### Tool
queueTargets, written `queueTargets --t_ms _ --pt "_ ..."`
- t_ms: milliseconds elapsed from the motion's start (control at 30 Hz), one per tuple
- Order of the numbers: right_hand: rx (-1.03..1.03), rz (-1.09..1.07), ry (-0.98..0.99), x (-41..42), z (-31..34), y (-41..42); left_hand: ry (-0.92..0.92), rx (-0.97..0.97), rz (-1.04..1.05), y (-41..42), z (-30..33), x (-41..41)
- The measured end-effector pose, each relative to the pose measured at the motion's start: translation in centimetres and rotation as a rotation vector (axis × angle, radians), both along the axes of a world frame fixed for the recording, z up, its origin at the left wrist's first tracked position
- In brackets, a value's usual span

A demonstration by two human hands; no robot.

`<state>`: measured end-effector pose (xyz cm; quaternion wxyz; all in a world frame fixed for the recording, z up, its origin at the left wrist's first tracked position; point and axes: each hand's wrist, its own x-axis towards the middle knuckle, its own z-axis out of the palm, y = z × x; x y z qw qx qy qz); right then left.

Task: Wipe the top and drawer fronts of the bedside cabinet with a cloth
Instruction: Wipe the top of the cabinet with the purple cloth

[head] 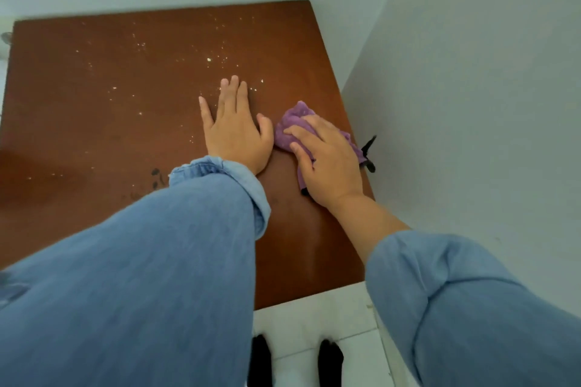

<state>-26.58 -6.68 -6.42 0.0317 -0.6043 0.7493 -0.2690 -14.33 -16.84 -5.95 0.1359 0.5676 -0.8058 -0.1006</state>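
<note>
1. One reddish-brown wooden bedside cabinet top [125, 122] fills the view from 9 o'clock to the centre, set into a corner of two pale walls [471, 72].
2. One crumpled purple fleecy cloth [290, 129] lies on the top near its 3 o'clock edge, with a black trim or tag [368, 148] sticking out past that edge.
3. Two hands are in view, both in rolled light-blue denim sleeves [220, 198].
4. The left hand [235, 132] lies palm down on the bare wood just at 9 o'clock of the cloth; its fingers are straight and close together, the thumb spread toward the cloth, holding nothing.
5. The right hand [327, 163] rests on top of the cloth, its fingers [298, 132] bent over the fabric and gripping it against the wood.
6. Many pale crumbs or specks [209, 59] are scattered over the top toward 12 and 10 o'clock of the left hand; they are too many and too small to count.
7. Dark smudges [155, 177] mark the wood at 9 o'clock of the left cuff.
8. Two dark feet [261, 358] stand on white floor tiles [314, 311] at 6 o'clock.
</note>
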Motion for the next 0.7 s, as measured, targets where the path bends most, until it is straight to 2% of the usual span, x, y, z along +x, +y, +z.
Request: queueTargets --t_ms 133,267,433,567,700 --pt "0.002 -0.001 0.020 -0.1 -0.3 -0.1 0.007 -0.030 -0.062 2.3 0.7 0.9" --pt "0.075 0.012 -0.010 -0.1 0.1 -0.1 0.036 -0.034 -0.064 7.9 1.6 2.7" --pt "0.141 0.059 -0.040 -0.1 0.8 -0.4 -0.032 0.036 -0.049 13.9 0.7 4.7" --pt "0.140 0.130 -0.020 -0.7 0.8 -0.2 -0.012 0.006 -0.010 14.4 -0.3 4.8" --pt "0.109 0.202 -0.024 -0.1 0.5 3.7 0.001 -0.005 -0.001 14.3 -0.6 4.8"
